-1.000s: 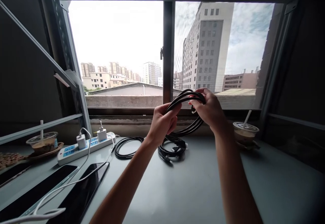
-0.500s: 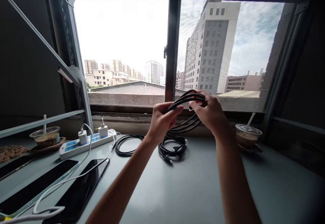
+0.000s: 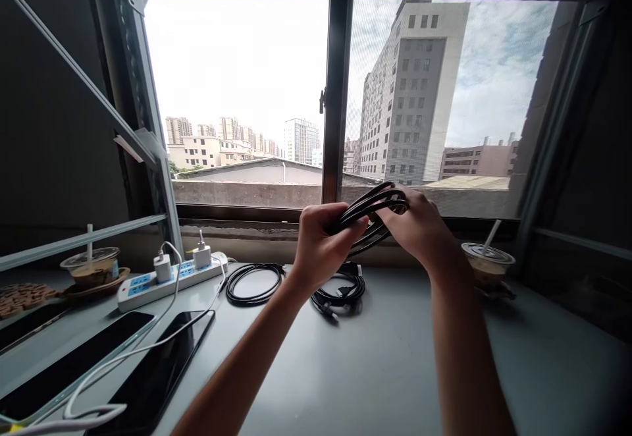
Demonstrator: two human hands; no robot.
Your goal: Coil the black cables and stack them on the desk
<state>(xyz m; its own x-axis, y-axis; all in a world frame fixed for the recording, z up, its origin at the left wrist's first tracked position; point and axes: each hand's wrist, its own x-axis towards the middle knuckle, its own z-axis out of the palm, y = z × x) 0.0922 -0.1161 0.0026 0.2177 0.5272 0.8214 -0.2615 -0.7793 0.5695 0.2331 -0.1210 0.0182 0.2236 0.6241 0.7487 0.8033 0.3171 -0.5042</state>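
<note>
While the left hand [image 3: 320,244] is closed, thumb and fingers pinching one side of a looped black cable [image 3: 365,209], the right hand [image 3: 419,225] curls around its other side, some fingertips hidden. This cable is raised above the table [image 3: 385,363], before the window [image 3: 237,80]. Behind the left forearm and wrist lie a bare coil [image 3: 247,302], near a power strip [image 3: 187,279], and a second coil [image 3: 340,300] with plugs showing. One drink cup [image 3: 486,263] stands beyond the right forearm.

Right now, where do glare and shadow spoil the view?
Head view: the left window pane mostly washes out to white; the left wall sinks near-black; a soft sheen lies on the tabletop; the held black cable coil is backlit yet readable.
</note>
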